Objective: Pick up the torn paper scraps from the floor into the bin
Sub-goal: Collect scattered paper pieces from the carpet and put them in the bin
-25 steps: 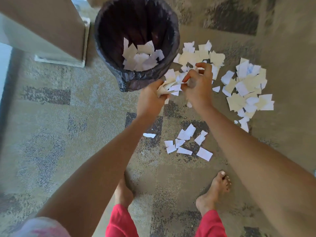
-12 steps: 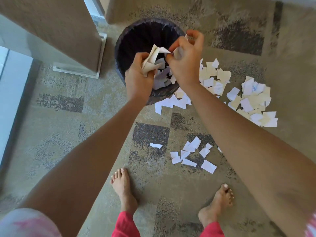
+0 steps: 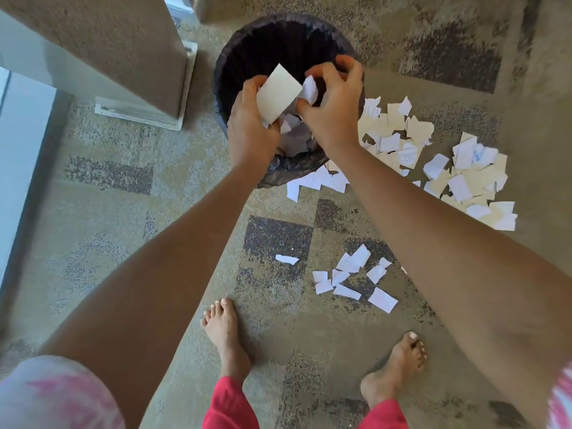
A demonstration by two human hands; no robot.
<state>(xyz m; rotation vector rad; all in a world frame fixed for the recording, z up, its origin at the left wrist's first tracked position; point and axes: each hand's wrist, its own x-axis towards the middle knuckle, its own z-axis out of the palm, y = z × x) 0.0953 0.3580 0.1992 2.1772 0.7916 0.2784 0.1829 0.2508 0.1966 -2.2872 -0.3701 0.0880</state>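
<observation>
Both my hands are over the mouth of the black-lined bin (image 3: 244,44). My left hand (image 3: 247,128) holds a beige paper scrap (image 3: 278,93) that stands up between its fingers. My right hand (image 3: 334,106) pinches a crumpled white scrap (image 3: 309,89). More scraps lie inside the bin (image 3: 294,140). On the carpet, a large heap of white and beige scraps (image 3: 402,140) spreads right of the bin, a further heap (image 3: 473,181) lies far right, and a small cluster (image 3: 353,280) lies near my feet.
A brown cabinet or wall block (image 3: 102,51) with a clear base stands left of the bin. A pale glass panel (image 3: 18,156) runs along the left edge. My bare feet (image 3: 226,335) stand on patterned carpet below the scraps. One lone scrap (image 3: 286,259) lies mid-floor.
Both hands rose from the floor beside the bin to above its opening, carrying scraps. The bunch in my left hand has thinned to one upright beige piece.
</observation>
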